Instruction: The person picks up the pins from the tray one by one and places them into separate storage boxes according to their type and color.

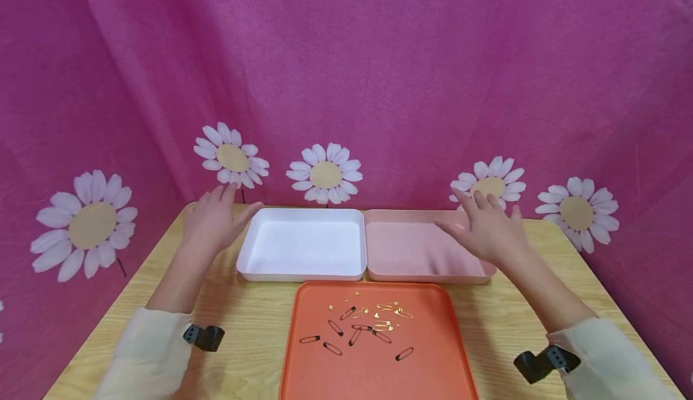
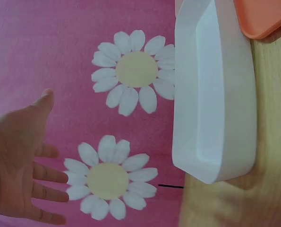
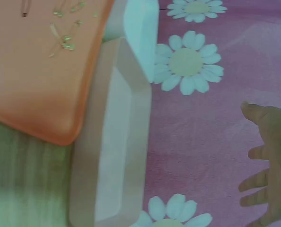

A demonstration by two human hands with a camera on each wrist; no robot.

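Observation:
My left hand point(image 1: 212, 222) is held up at the left end of the white tray point(image 1: 303, 276), fingers spread and nothing in them. Over the right part of the pink tray point(image 1: 428, 278) hovers my right hand point(image 1: 489, 231), its fingers likewise spread and bare. Nearer to me lies an orange tray point(image 1: 368, 373) with several black safety pins point(image 1: 332, 348) and several small gold safety pins point(image 1: 383, 326) scattered on it. In the left wrist view the white tray point(image 2: 239, 94) shows its end wall; the right wrist view shows the pink tray point(image 3: 88, 165).
The wooden table point(image 1: 243, 328) carries the three trays, white and pink side by side at the back, orange in front. A magenta cloth point(image 1: 346, 87) with printed daisies hangs behind and at both sides. Dark cameras point(image 1: 208, 337) sit on both wrists.

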